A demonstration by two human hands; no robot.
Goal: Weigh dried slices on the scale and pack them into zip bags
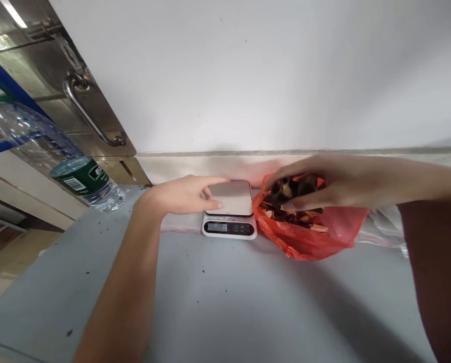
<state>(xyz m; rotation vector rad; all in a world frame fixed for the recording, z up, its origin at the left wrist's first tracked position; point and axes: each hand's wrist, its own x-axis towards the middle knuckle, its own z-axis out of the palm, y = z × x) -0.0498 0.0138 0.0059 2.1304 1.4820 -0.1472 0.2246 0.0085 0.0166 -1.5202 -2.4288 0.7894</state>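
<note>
A white digital kitchen scale (pixel 230 228) with a bare metal plate sits against the wall, its display reading about 0.0. My left hand (pixel 183 195) is at the plate's left side, thumb and forefinger apart over its edge and nothing between them. Immediately right of the scale, a red plastic bag (pixel 304 247) lies with its mouth open. Dark brown dried pieces (pixel 291 216), some with pale orange faces, fill it. My right hand (pixel 319 184) reaches into the bag, thumb and fingers curled around a clump of these pieces; some fingertips are hidden.
Clear plastic bags (pixel 386 227) lie behind the red bag and left of the scale. A water bottle (pixel 83 176) with a green label stands at the grey table's left edge. Dark crumbs dot the tabletop (pixel 217 312). Behind are a white wall (pixel 248 75) and a metal door handle (pixel 89 118).
</note>
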